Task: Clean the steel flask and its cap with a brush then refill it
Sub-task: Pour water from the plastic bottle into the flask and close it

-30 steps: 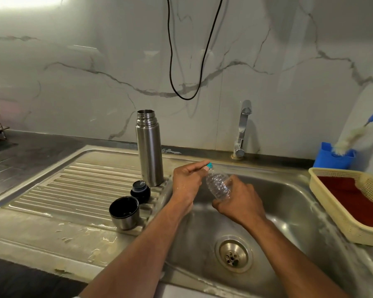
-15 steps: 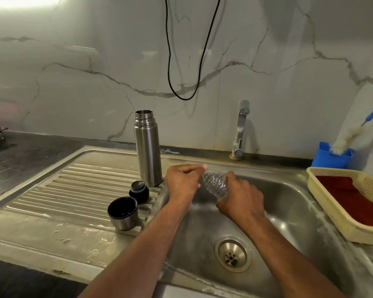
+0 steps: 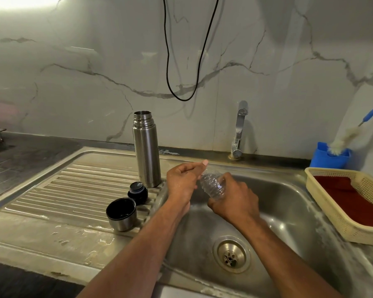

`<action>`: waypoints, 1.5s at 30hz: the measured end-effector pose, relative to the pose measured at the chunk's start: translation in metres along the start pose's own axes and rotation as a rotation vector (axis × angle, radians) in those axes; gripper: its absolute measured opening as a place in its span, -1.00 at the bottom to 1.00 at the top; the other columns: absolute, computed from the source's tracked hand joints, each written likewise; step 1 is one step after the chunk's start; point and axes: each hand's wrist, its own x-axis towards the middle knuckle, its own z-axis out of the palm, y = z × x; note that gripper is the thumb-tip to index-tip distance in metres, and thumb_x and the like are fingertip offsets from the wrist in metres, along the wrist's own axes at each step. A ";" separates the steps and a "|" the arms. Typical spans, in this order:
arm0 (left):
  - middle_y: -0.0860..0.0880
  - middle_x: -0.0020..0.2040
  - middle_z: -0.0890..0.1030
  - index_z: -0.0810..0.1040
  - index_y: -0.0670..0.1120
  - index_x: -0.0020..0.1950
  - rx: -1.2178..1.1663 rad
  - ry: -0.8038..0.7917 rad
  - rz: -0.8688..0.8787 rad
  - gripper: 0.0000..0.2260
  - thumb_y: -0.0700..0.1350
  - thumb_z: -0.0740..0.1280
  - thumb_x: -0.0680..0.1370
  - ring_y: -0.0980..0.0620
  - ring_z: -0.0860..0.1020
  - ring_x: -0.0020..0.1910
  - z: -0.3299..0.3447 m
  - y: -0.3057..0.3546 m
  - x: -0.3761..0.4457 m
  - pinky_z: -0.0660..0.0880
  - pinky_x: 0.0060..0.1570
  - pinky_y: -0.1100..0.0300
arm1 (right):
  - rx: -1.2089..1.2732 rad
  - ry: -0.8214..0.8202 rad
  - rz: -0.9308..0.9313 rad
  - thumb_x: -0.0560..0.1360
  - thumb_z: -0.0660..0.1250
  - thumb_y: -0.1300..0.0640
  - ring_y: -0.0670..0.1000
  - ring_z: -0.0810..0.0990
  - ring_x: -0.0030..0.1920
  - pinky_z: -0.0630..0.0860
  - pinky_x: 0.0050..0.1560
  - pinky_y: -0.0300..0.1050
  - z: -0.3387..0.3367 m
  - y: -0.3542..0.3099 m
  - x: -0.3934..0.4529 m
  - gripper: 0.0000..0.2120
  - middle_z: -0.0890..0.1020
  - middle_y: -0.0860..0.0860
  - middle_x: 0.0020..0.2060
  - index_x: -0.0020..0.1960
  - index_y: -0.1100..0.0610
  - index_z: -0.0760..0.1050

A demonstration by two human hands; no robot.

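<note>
The steel flask (image 3: 146, 150) stands upright and uncapped on the drainboard by the sink's left rim. Its black stopper (image 3: 137, 192) and steel cup cap (image 3: 121, 214), mouth up, rest just in front of it. Over the basin my right hand (image 3: 233, 198) grips a clear plastic bottle (image 3: 212, 184), tilted with its neck up and to the left. My left hand (image 3: 184, 179) is closed around the bottle's neck end, hiding the cap. The bottle brush (image 3: 349, 134) with a blue handle leans in a blue holder (image 3: 329, 157) at the back right.
The steel sink basin (image 3: 289, 211) has a drain (image 3: 230, 253) near its front. A tap (image 3: 239, 130) stands at the back wall. A cream basket (image 3: 336, 220) with a red cloth sits on the right. A black cable (image 3: 181, 61) hangs above. The drainboard (image 3: 63, 190) is wet.
Both hands and the bottle have dropped slightly toward the basin. The teal cap seen a second ago is now covered by my left fingers.
</note>
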 end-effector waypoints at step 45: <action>-0.03 -0.12 0.78 0.75 -0.16 0.06 -0.185 0.047 0.073 -0.82 -0.13 0.58 0.49 0.09 0.72 -0.15 0.004 -0.003 0.003 0.68 -0.03 0.18 | 0.405 -0.227 -0.124 0.39 0.42 -0.35 -0.10 0.59 0.07 0.64 0.06 0.07 0.011 0.012 0.005 -0.46 0.55 -0.14 0.14 0.23 -0.16 0.34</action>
